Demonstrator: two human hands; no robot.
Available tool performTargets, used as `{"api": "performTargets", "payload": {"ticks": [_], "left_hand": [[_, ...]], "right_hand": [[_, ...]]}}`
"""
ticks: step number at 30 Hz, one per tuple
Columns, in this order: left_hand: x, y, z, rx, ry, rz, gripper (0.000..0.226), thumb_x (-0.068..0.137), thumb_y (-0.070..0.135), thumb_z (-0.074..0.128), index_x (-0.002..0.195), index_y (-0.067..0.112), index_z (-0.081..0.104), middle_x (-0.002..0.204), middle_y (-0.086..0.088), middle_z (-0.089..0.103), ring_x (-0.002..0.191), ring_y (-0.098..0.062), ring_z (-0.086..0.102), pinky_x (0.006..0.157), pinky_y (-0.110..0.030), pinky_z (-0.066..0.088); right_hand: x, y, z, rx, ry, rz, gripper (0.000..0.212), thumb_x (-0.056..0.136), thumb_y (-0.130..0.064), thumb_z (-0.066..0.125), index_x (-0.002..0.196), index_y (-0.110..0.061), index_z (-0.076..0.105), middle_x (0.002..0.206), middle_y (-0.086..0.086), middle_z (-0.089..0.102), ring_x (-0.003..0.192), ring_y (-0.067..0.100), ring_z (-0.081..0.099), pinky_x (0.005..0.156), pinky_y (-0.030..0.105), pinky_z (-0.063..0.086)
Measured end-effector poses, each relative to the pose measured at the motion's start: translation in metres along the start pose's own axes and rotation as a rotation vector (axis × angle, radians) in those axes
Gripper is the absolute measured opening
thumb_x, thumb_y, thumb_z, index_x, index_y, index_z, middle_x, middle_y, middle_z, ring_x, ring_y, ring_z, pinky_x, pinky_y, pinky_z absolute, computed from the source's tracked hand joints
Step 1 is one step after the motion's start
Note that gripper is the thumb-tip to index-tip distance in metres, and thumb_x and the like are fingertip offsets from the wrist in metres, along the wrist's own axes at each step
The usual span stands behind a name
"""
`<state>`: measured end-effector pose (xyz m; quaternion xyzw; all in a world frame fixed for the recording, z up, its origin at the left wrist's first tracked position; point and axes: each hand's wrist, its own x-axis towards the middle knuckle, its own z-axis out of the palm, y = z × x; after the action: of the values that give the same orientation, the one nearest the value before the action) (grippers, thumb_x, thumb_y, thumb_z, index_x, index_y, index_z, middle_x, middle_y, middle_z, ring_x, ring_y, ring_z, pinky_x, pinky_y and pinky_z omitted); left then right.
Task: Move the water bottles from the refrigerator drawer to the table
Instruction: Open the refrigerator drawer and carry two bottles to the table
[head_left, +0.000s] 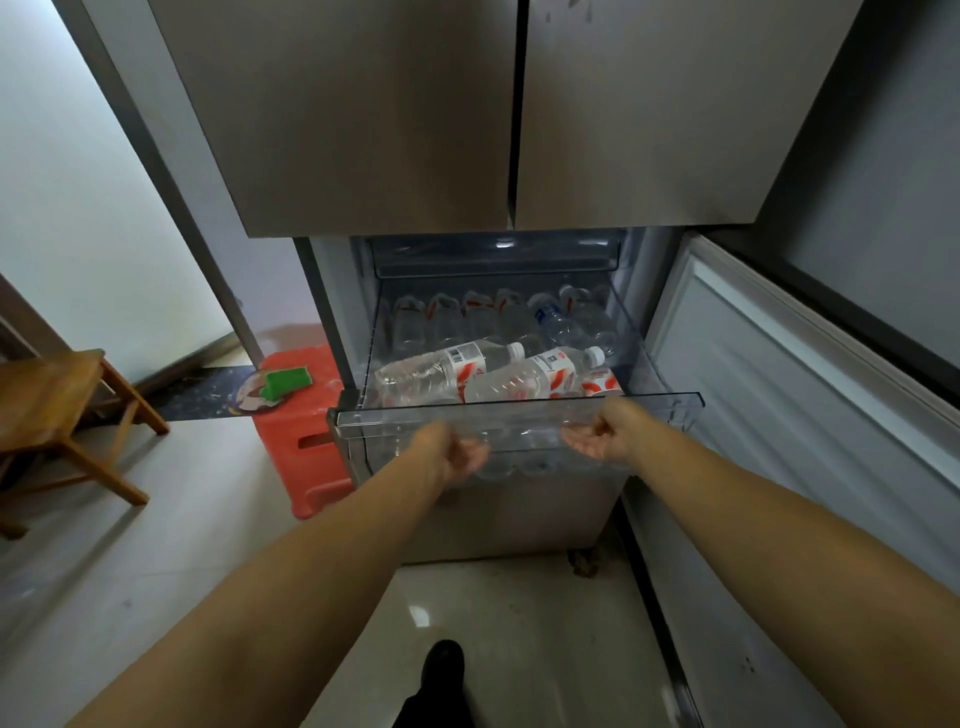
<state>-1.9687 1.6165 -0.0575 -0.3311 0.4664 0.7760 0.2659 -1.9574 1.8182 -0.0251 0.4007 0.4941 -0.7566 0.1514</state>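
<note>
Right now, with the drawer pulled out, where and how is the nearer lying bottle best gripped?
Probably around the clear ribbed body of the nearer lying bottle, coming from above. It lies on its side on top of the pile, cap pointing right, with the drawer front wall blocking a frontal reach. The right hand is closest.
</note>
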Motion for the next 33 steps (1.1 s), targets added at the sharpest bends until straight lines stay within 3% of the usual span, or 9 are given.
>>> {"api": "performTargets", "payload": {"ticks": [3,6,10,14,17,22,25,28,33], "left_hand": [[-0.019,0.009,0.024,0.669,-0.276,-0.127,0.02,0.098,0.01,0.038,0.091,0.006,0.056,0.09,-0.013,0.064,0.083,-0.025,0.063,0.072,-0.037,0.053],[-0.034,0.037,0.055,1.076,-0.374,0.029,0.022,0.099,0.015,0.042,0.103,0.004,0.06,0.088,-0.009,0.068,0.078,-0.021,0.067,0.076,-0.032,0.055],[-0.018,0.086,0.065,1.213,-0.278,0.324,0.028,0.096,0.018,0.051,0.118,0.002,0.058,0.093,-0.008,0.067,0.08,-0.019,0.066,0.07,-0.028,0.055],[0.015,0.12,0.052,1.484,-0.139,0.604,0.022,0.094,0.021,0.053,0.11,0.007,0.058,0.102,-0.011,0.06,0.09,-0.023,0.057,0.078,-0.033,0.047],[0.049,0.133,0.033,1.764,-0.053,0.703,0.043,0.093,0.028,0.055,0.13,0.01,0.047,0.126,-0.012,0.055,0.109,-0.027,0.056,0.085,-0.034,0.046],[0.09,0.135,0.012,1.88,-0.173,0.629,0.074,0.083,0.046,0.067,0.143,0.019,0.034,0.143,-0.011,0.044,0.126,-0.031,0.047,0.103,-0.042,0.043],[0.105,0.132,0.006,1.875,-0.261,0.593,0.087,0.079,0.038,0.072,0.147,0.019,0.021,0.142,-0.01,0.046,0.118,-0.03,0.055,0.098,-0.042,0.049],[0.117,0.133,0.005,1.951,-0.255,0.616,0.093,0.076,0.041,0.074,0.147,0.019,0.018,0.138,-0.011,0.05,0.113,-0.031,0.058,0.093,-0.042,0.052],[0.127,0.13,0.01,2.011,-0.163,0.736,0.079,0.074,0.051,0.072,0.134,0.016,0.034,0.129,-0.007,0.055,0.109,-0.027,0.06,0.087,-0.037,0.053]], "right_hand": [[-0.002,-0.009,-0.016,-0.469,0.018,0.069,0.018,0.099,-0.004,0.038,0.095,0.003,0.054,0.089,0.021,0.071,0.071,0.03,0.072,0.067,0.038,0.062],[-0.015,-0.035,-0.025,-0.941,0.035,0.088,0.028,0.1,-0.013,0.041,0.091,0.0,0.064,0.068,0.013,0.073,0.053,0.02,0.071,0.047,0.025,0.056],[-0.019,-0.073,-0.001,-0.842,0.063,-0.129,0.024,0.1,-0.013,0.044,0.091,-0.003,0.064,0.069,0.009,0.07,0.046,0.013,0.065,0.042,0.019,0.049],[0.012,-0.08,0.033,-0.679,0.184,-0.32,0.021,0.097,-0.015,0.046,0.103,0.001,0.058,0.085,0.018,0.066,0.071,0.032,0.066,0.073,0.041,0.058],[0.043,-0.065,0.064,-0.743,0.211,-0.271,0.029,0.098,-0.033,0.046,0.103,-0.007,0.059,0.09,0.013,0.066,0.075,0.026,0.062,0.067,0.03,0.053],[0.082,-0.041,0.103,-0.827,0.26,-0.093,0.079,0.095,-0.059,0.035,0.151,-0.006,0.021,0.152,0.021,0.033,0.135,0.038,0.04,0.111,0.047,0.036],[0.091,-0.033,0.12,-0.839,0.312,-0.011,0.089,0.092,-0.065,0.033,0.154,-0.007,0.008,0.156,0.024,0.021,0.14,0.041,0.03,0.114,0.051,0.03],[0.115,-0.026,0.119,-0.698,0.433,-0.004,0.09,0.089,-0.067,0.037,0.152,-0.005,0.017,0.15,0.024,0.034,0.131,0.041,0.042,0.109,0.051,0.038],[0.127,-0.02,0.112,-0.525,0.653,-0.066,0.111,0.086,-0.052,0.059,0.148,-0.017,-0.027,0.148,0.027,0.035,0.128,0.046,0.043,0.105,0.056,0.039]]}}
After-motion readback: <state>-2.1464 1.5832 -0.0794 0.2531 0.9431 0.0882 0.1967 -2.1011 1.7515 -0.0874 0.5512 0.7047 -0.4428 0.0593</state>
